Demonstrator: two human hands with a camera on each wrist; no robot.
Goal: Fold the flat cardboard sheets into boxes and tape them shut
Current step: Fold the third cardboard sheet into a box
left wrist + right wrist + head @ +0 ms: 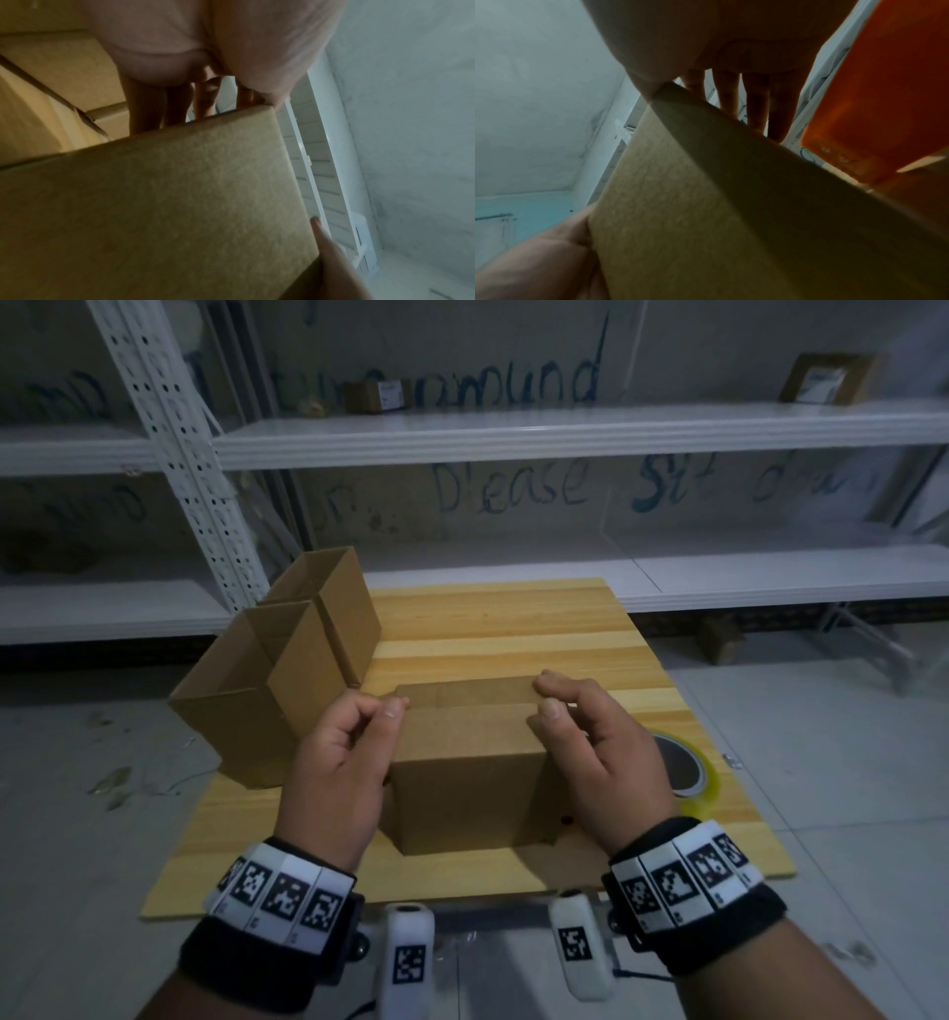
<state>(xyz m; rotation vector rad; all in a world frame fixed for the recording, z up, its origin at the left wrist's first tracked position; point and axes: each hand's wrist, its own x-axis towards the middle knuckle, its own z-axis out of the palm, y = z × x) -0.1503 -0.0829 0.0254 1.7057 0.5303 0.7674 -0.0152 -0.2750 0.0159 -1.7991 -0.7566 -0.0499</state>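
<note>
A brown cardboard box (467, 783) stands in the middle of the wooden table (513, 629). Its two top flaps are folded down and meet in a seam. My left hand (382, 711) grips its upper left corner, with the thumb on the near flap and the fingers curled at the side. At the upper right corner my right hand (549, 698) holds it, thumb on the near flap and fingers over the far flap. The left wrist view shows the box's side (167, 203) under my fingers. The right wrist view shows its other side (693, 213).
Two open-topped cardboard boxes (246, 706) (334, 603) stand at the table's left edge. A roll of yellowish tape (688, 773) lies flat right of my right hand and appears orange in the right wrist view (875, 91). White metal shelves (565, 433) stand behind the table.
</note>
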